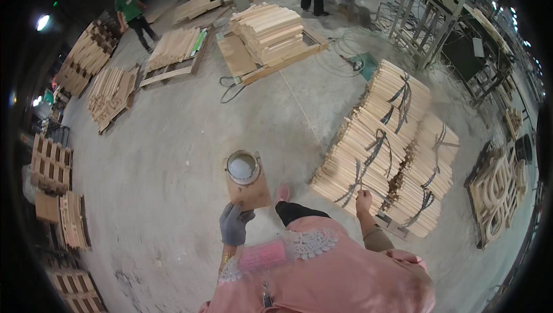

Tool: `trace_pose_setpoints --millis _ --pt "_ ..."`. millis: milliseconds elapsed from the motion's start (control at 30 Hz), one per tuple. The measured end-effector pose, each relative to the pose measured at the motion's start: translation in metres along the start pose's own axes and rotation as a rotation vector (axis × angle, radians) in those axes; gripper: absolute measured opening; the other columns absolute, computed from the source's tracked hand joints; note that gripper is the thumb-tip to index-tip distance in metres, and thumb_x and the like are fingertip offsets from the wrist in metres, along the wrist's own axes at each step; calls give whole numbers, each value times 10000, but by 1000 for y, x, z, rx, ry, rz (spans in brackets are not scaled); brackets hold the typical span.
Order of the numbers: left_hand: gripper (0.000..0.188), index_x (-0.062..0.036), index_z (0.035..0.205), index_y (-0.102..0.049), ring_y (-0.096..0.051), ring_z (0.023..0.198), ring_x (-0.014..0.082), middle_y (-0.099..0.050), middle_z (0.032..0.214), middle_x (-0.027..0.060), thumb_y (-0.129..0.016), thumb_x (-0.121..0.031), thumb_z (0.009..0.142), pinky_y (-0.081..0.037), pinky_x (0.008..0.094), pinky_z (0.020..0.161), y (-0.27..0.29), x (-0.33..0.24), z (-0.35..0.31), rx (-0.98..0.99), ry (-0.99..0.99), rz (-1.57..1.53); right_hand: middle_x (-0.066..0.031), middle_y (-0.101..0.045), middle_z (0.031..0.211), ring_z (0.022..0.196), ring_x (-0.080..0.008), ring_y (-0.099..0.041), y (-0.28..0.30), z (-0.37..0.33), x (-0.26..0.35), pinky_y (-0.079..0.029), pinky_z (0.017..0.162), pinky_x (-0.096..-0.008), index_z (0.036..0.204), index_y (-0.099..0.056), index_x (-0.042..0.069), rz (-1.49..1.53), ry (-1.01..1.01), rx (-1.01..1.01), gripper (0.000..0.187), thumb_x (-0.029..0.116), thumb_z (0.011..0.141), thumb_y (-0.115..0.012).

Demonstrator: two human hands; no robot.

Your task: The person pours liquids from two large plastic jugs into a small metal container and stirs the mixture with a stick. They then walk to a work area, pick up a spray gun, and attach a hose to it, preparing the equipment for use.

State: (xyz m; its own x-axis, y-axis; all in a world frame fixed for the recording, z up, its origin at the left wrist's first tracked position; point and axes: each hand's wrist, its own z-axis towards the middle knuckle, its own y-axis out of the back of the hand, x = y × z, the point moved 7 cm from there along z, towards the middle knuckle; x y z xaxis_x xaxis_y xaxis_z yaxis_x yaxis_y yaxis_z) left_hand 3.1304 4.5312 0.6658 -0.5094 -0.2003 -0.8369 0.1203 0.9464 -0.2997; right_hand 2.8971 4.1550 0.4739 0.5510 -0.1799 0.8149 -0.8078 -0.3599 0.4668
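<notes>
My left hand [233,225], in a grey glove, is closed on the near edge of a brown rectangular board [252,196]. On the board's far end stands a round open tin [243,168] with something pale grey inside. My bare right hand [363,202] is closed around a thin stick [361,183] that points up and away from me. Behind that hand lie bundles of pale wooden sticks [368,146], tied with dark straps; whether the hand touches them I cannot tell.
Ahead, a pallet [282,68] bears stacked wood. More wood piles [109,91] stand at the far left, near a person in a green shirt [129,7]. Curved wooden parts [495,198] lie at the right. A hose [351,42] coils on the floor beside a metal frame.
</notes>
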Motion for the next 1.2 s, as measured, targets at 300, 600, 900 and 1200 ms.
trace_pose_setpoints --millis 300,600,900,1200 --pt "222 3 1026 -532 -604 731 159 -605 856 90 -491 -167 890 -518 288 641 -101 -101 242 254 93 94 -87 -577 670 629 -181 -545 -201 114 214 -444 610 -309 816 -593 -5 305 179 7 183 177 805 -568" --pt "150 -30 932 -579 -499 614 78 -542 730 12 -538 -152 856 -394 200 505 -224 -131 494 570 273 415 -27 -556 680 622 -87 -488 -224 193 276 -403 562 -241 817 -599 -1 340 -30 -303 179 178 822 -580" --pt "92 -39 836 -557 -473 575 88 -492 665 11 -550 -131 843 -402 210 523 -393 -97 647 864 626 531 -42 -562 678 630 -106 -486 -229 210 267 -398 580 -255 819 -608 -41 281 -381 -590 222 175 836 -558" --pt "129 -24 864 -535 -533 639 142 -539 741 60 -560 -147 832 -461 265 594 -546 -21 741 1123 473 700 -63 -594 716 660 -125 -523 -262 422 332 -424 620 -269 892 -613 -48 244 -393 -570 245 186 842 -557"
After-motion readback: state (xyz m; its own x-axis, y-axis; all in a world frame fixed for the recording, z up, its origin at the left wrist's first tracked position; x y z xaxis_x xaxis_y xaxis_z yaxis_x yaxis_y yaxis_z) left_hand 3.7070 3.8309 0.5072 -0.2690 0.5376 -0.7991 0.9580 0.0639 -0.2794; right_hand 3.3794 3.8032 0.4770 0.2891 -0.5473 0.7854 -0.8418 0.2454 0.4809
